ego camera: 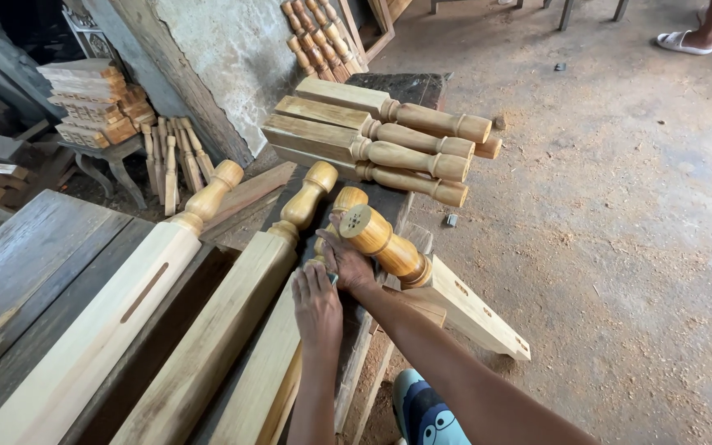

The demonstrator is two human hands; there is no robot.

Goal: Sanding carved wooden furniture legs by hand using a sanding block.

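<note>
Pale wood: the third leg (290,346) lies long axis seven-to-one o'clock, its neck under both hands, the left hand (316,306) flat with fingers together, the right hand (348,265) just ahead at one o'clock, fingers curled on it.

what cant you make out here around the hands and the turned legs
- Head view: what the left hand and right hand press on; the hands cover it.
- Lower ends of the long pale legs; bottom edge cuts them.
- Bystander's sandalled foot; top edge hides the rest.
- Stacked legs: lower ones hidden by upper.
</note>
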